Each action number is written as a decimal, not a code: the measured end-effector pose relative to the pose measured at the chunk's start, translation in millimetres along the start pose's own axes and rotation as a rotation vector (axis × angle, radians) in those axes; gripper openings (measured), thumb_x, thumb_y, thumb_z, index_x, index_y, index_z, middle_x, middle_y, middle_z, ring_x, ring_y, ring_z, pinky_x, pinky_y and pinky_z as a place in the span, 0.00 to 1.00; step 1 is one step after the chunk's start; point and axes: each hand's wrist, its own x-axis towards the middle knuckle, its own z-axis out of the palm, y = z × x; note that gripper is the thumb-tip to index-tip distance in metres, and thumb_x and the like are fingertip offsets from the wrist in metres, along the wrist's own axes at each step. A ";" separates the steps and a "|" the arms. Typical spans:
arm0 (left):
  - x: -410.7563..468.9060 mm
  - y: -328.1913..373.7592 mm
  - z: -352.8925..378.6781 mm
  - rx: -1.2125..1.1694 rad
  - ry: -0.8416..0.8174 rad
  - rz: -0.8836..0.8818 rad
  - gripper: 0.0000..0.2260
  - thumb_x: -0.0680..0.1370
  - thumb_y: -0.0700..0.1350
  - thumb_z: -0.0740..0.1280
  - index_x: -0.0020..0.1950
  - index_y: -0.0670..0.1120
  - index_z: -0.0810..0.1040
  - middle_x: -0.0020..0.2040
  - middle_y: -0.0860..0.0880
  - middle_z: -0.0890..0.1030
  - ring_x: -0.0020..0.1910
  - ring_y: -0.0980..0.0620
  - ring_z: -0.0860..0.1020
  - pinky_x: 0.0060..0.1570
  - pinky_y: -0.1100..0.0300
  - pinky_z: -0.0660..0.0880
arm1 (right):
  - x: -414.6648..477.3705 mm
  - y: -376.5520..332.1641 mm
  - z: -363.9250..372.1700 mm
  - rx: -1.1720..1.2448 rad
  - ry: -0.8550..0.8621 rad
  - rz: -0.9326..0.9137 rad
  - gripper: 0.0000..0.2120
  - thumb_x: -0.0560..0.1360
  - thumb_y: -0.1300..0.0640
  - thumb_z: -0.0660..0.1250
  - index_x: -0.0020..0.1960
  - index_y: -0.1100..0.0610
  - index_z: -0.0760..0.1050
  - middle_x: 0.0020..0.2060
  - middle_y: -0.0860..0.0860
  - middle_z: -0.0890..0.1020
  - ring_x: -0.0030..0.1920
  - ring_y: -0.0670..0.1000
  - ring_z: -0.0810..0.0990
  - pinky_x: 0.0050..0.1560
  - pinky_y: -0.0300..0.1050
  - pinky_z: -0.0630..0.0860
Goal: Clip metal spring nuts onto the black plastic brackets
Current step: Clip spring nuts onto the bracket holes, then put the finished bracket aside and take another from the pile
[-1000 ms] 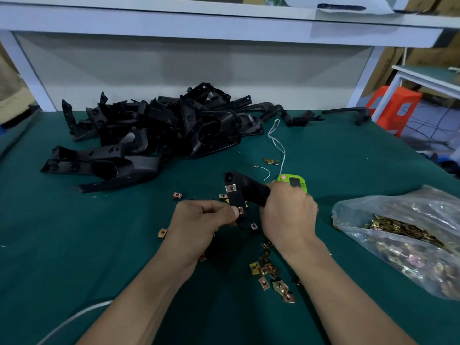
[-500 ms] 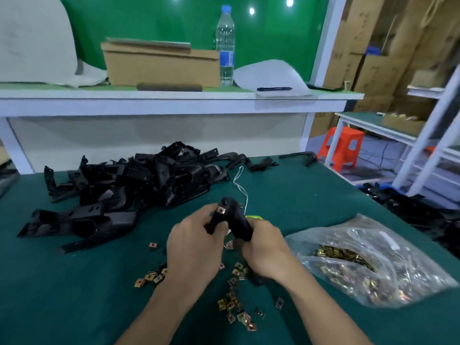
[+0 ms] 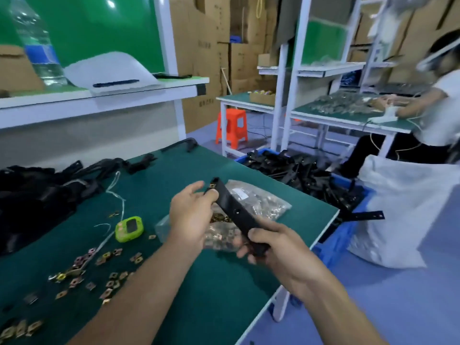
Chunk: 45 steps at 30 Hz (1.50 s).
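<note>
We see the right hand (image 3: 273, 242) curled tight round the bracket's (image 3: 232, 210) lower end, above the table (image 3: 224, 282). The left hand (image 3: 191, 215) pinches the upper end, thumb on top, fingers loosely spread. A nut (image 3: 213, 186) sits clipped at that tip. The nut bag (image 3: 261, 202) lies beneath, partly hidden; loose nuts (image 3: 109, 260) and a timer (image 3: 129, 229) lie left.

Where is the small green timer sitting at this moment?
Head view, lower left of centre: the green timer lies on the table, left of the left hand, between the white string and the loose spring nuts.
</note>
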 end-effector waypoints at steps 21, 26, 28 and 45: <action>110.3 80.1 147.9 -0.419 -0.472 -0.413 0.30 0.84 0.58 0.60 0.78 0.40 0.62 0.81 0.36 0.57 0.79 0.38 0.61 0.68 0.39 0.69 | 170.0 -100.8 -91.7 0.697 0.574 -0.025 0.22 0.77 0.51 0.74 0.67 0.59 0.75 0.68 0.57 0.75 0.68 0.58 0.74 0.67 0.54 0.75; 119.1 48.6 96.9 0.005 -0.534 -0.180 0.12 0.83 0.42 0.65 0.66 0.45 0.79 0.62 0.47 0.83 0.66 0.50 0.79 0.59 0.53 0.76 | 171.7 -18.5 -20.1 0.680 0.445 -0.029 0.09 0.70 0.65 0.73 0.49 0.60 0.78 0.40 0.52 0.80 0.40 0.50 0.81 0.62 0.52 0.79; 120.6 41.2 69.0 0.109 -0.524 -0.091 0.10 0.82 0.41 0.66 0.62 0.47 0.82 0.55 0.50 0.87 0.57 0.54 0.84 0.61 0.53 0.77 | 163.6 1.0 -14.2 0.645 0.432 -0.084 0.11 0.68 0.70 0.69 0.49 0.62 0.80 0.36 0.53 0.82 0.36 0.50 0.82 0.59 0.50 0.81; 70.2 -12.5 -155.7 0.091 0.000 0.052 0.12 0.78 0.33 0.67 0.45 0.45 0.87 0.43 0.45 0.88 0.43 0.51 0.87 0.41 0.67 0.79 | 113.0 20.0 139.0 -0.448 -0.025 -0.426 0.11 0.70 0.61 0.65 0.37 0.48 0.83 0.27 0.39 0.79 0.28 0.39 0.74 0.31 0.32 0.67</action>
